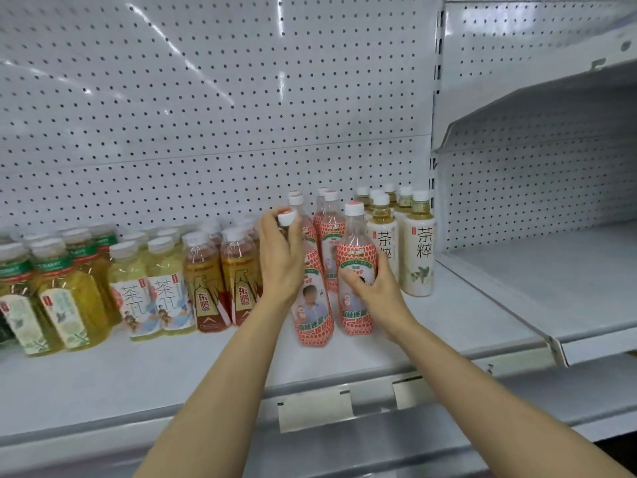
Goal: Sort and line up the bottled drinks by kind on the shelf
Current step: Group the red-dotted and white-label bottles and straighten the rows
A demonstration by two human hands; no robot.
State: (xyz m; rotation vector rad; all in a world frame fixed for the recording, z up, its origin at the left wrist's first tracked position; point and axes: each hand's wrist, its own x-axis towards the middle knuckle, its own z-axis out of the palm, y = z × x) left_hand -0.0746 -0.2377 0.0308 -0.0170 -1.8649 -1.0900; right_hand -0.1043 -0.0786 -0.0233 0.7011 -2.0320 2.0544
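Note:
On the white shelf [144, 381] stand rows of bottled drinks. My left hand [281, 257] grips the upper part of a red-patterned bottle [315, 315] with a white cap, which leans slightly. My right hand [374, 288] wraps around a second red-patterned bottle [356, 257] that stands upright beside it. More red-patterned bottles [331, 232] stand behind these two. To their right are pale tea bottles with white labels [417, 250]. To the left are amber bottles with red-gold labels [206, 284], light green tea bottles [148, 291] and yellow-green bottles [65, 305].
A white pegboard wall [213, 108] backs the shelf. A bare neighbouring shelf [537, 277] lies to the right, with a higher shelf [551, 108] above it. Paper price tags [315, 408] hang on the front rail.

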